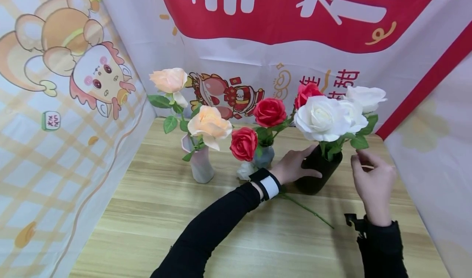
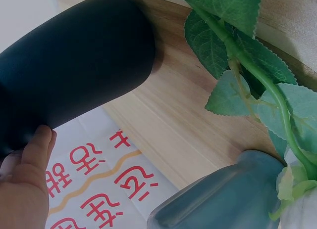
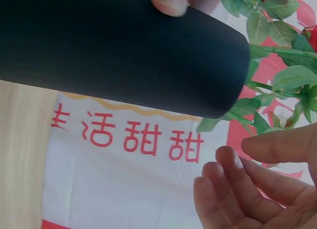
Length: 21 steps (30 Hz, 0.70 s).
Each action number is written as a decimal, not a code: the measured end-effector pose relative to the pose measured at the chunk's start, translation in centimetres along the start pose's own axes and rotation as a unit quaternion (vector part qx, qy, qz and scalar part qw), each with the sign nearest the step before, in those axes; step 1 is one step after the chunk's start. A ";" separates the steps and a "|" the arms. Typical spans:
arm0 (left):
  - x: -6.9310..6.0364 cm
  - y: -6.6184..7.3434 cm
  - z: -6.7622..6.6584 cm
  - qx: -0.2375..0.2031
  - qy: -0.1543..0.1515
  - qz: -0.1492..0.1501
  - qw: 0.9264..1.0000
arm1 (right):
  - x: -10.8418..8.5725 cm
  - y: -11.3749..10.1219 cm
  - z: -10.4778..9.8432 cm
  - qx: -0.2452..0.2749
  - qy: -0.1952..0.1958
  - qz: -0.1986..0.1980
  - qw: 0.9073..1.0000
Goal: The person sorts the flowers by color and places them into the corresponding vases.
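My left hand (image 1: pixel 295 166) grips a black vase (image 1: pixel 318 175), which leans slightly to the right on the table. White roses (image 1: pixel 321 116) with green leaves stand in that vase. To its right, my right hand (image 1: pixel 374 179) hovers beside the leaves under the roses. Its fingers are loosely bent with nothing between them; in the right wrist view the thumb and fingertips (image 3: pixel 229 157) sit just off the vase's mouth. A loose white rose (image 1: pixel 245 171) lies near my left wrist, its green stem (image 1: pixel 307 209) running out along the table toward the front.
Red roses (image 1: pixel 270 112) stand in a small blue-grey vase (image 1: pixel 264 158) left of the black one. Farther left, peach roses (image 1: pixel 210 124) fill a pink-white vase (image 1: pixel 202 167). Printed cloth walls (image 1: pixel 228 52) enclose the wooden table (image 1: pixel 155 212) at the back and sides.
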<state>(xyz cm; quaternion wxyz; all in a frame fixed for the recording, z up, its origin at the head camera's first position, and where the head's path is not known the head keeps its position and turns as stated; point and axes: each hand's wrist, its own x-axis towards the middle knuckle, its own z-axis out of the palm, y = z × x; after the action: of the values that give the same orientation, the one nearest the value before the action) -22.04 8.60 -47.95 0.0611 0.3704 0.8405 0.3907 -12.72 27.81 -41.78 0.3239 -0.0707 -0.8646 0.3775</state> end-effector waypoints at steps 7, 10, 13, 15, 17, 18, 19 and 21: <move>0.2 -0.2 0.1 -0.007 -0.003 -0.005 1.000 | -1.5 0.8 0.5 -0.035 -0.031 -0.002 0.999; 0.2 -0.2 0.1 -0.009 -0.005 -0.005 1.000 | -2.3 1.3 0.7 -0.048 -0.055 -0.023 0.997; 0.3 -0.2 0.2 -0.009 -0.007 -0.004 1.000 | -3.1 1.9 0.9 -0.066 -0.084 -0.051 0.993; 0.3 -0.2 0.3 -0.007 -0.006 -0.005 1.000 | -3.7 2.4 1.0 -0.075 -0.104 -0.063 0.990; 0.3 -0.2 0.3 -0.003 -0.005 -0.008 1.000 | -4.1 2.8 1.2 -0.080 -0.126 -0.068 0.986; 0.2 -0.2 0.3 -0.001 -0.003 -0.009 1.000 | -4.3 2.9 1.4 -0.079 -0.137 -0.068 0.985; 0.2 -0.2 0.3 0.000 -0.002 -0.009 1.000 | -4.5 3.0 1.5 -0.079 -0.150 -0.067 0.983; 0.1 -0.2 0.2 0.006 0.001 -0.006 1.000 | -4.7 3.1 1.9 -0.078 -0.179 -0.063 0.979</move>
<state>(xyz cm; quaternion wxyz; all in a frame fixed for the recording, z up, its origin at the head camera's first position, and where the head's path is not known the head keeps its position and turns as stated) -22.14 8.74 -48.23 0.0605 0.3651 0.8450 0.3860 -10.54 27.10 -47.28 0.1807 0.0274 -0.9381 0.2941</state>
